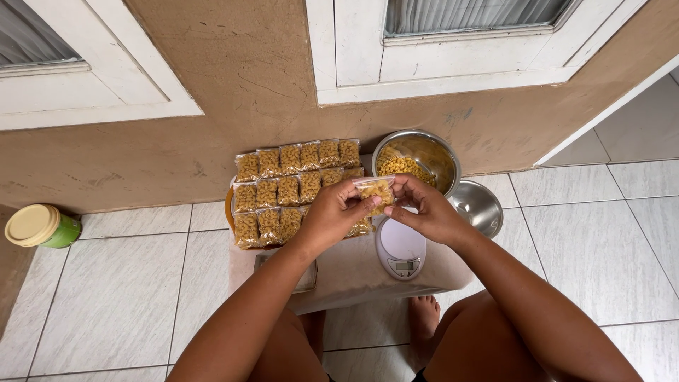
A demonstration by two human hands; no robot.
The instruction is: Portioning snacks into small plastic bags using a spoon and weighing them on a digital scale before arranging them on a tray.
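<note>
While both hands meet above the low tabletop, the head view shows these things:
Small bag: a clear plastic bag of yellow elbow pasta, about half full, held up between the 2 hands, above the scale and beside the filled packs.
Left hand: the left hand is closed on the bag's left edge, thumb and fingertips pinching the plastic.
Right hand: the right hand grips the bag's right top edge, fingers curled over it.
Scale: a white round kitchen scale lies just under the hands.
Packs: filled pasta packs stand in 3 rows on a tray.
Bowls: a steel bowl of loose pasta; an empty steel bowl sits beside it.
Floor: a green jar with a yellow lid stands by the wall.
</note>
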